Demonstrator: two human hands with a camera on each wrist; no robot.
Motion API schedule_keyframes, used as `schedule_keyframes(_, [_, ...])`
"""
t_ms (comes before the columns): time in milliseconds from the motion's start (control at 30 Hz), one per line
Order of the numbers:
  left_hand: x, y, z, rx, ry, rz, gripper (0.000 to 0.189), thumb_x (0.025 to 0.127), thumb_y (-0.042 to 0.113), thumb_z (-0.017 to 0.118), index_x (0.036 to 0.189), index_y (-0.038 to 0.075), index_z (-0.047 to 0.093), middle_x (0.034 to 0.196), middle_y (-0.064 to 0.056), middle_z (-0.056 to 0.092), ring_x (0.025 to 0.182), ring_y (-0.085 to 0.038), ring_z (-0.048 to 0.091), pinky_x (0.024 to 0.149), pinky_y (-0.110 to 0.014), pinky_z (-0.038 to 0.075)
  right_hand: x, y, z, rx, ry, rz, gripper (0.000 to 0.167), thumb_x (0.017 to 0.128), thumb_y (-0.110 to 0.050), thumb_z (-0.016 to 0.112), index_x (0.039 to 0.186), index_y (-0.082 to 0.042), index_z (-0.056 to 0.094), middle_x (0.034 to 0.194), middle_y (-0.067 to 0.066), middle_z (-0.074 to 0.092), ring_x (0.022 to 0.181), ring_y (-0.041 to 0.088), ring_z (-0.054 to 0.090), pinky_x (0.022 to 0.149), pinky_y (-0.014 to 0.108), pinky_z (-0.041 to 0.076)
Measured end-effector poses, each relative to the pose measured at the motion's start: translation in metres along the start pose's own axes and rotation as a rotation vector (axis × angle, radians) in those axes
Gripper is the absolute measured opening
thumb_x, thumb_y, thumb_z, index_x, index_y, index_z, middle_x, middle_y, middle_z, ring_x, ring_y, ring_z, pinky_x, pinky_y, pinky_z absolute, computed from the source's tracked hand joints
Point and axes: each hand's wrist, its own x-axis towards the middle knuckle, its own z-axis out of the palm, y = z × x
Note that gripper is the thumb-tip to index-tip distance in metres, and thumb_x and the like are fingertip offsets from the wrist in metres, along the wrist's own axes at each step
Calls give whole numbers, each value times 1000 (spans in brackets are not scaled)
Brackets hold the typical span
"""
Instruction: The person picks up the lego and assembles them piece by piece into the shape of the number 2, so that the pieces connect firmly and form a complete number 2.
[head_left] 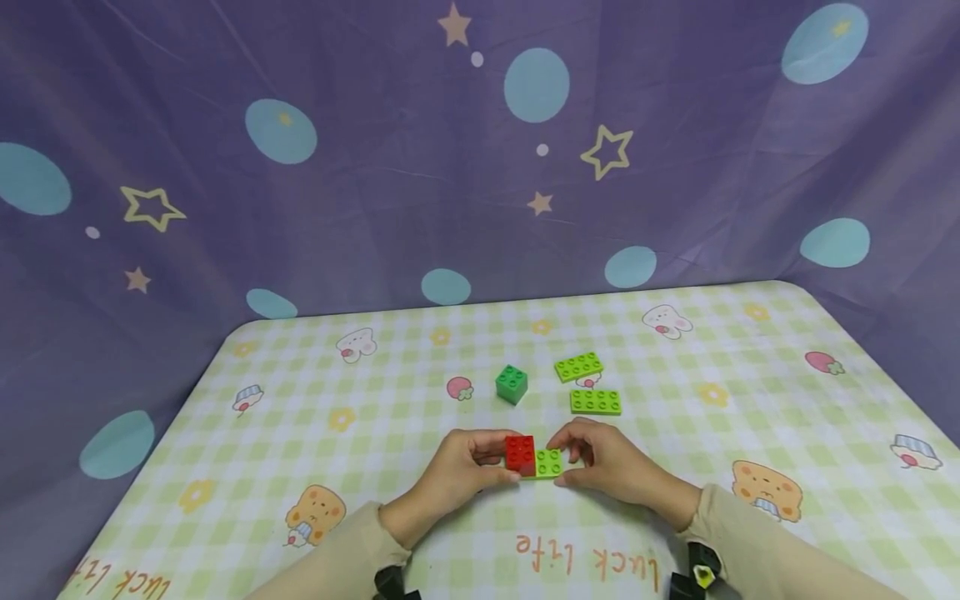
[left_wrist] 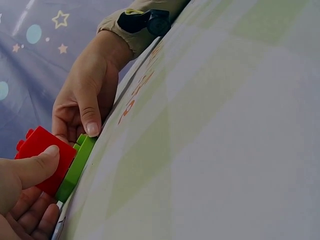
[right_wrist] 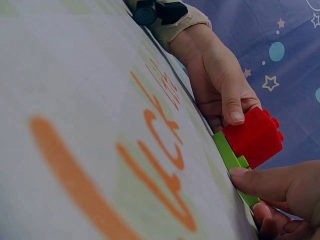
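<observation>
A red toy brick [head_left: 520, 454] sits on the left part of a flat light green brick [head_left: 549, 463], whose bare studs show on the right. My left hand [head_left: 468, 467] grips the red brick between thumb and fingers. At the light green brick's other end, my right hand [head_left: 603, 464] pinches it, with the thumb on its near side. In the left wrist view, the left thumb lies against the side of the red brick [left_wrist: 47, 157]. The right wrist view has the right thumb on the flat light green brick [right_wrist: 230, 155]; the fingertips beyond are partly hidden.
Beyond the hands stands a darker green brick [head_left: 512, 384]. Two more flat light green bricks, one farther back [head_left: 578, 367] and one nearer [head_left: 596, 402], lie to its right. A checked cloth [head_left: 390, 375] covers the table, and a purple curtain [head_left: 375, 208] hangs behind.
</observation>
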Motion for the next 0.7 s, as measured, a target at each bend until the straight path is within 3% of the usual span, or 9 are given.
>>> schedule_keyframes(400, [0,-1,-1,13,10,-17,42,72,2,79,113,2,68,109,-11,69,95,-14,66,84,-23,51,0,1,0,-14,-3,2,28,76,-17,79,101,-12,65,83,2,56,69,11,49,57,22,43])
schedule_keyframes(700, [0,0,-1,-11,-4,-8,43,74,3,79,115,-1,66,110,-14,68,94,-14,67,83,-26,52,0,0,-1,-14,-1,2,29,76,-15,79,101,-11,65,83,1,56,68,12,49,56,22,44])
